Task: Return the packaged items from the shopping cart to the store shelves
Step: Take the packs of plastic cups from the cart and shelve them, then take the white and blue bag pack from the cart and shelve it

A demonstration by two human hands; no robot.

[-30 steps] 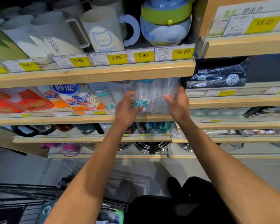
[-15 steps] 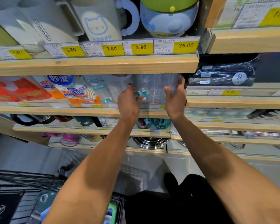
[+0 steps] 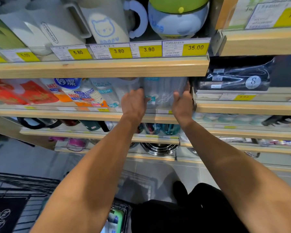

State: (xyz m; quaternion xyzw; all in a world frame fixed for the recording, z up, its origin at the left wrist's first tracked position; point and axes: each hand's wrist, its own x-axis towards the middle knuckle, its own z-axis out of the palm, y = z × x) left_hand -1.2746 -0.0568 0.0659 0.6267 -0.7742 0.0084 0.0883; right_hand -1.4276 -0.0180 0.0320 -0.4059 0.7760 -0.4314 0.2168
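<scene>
A clear pack of plastic cups (image 3: 160, 93) with a teal label lies on the second wooden shelf (image 3: 57, 113), under the shelf of mugs. My left hand (image 3: 133, 103) presses on the pack's left side and my right hand (image 3: 182, 102) on its right side, both reaching deep into the shelf. The fingertips are partly hidden behind the pack. The black wire shopping cart (image 3: 23, 199) stands at the bottom left, with a green-edged package (image 3: 117, 219) in it.
Packs of paper cups (image 3: 84, 95) and red packages (image 3: 23, 93) lie left of the clear pack. A dark bagged item (image 3: 233, 78) sits on the neighbouring shelf to the right. Mugs (image 3: 107, 26) stand above; steel bowls (image 3: 158, 147) below.
Both hands have pushed the clear cup pack further back into the shelf, and the view has moved closer to the shelves.
</scene>
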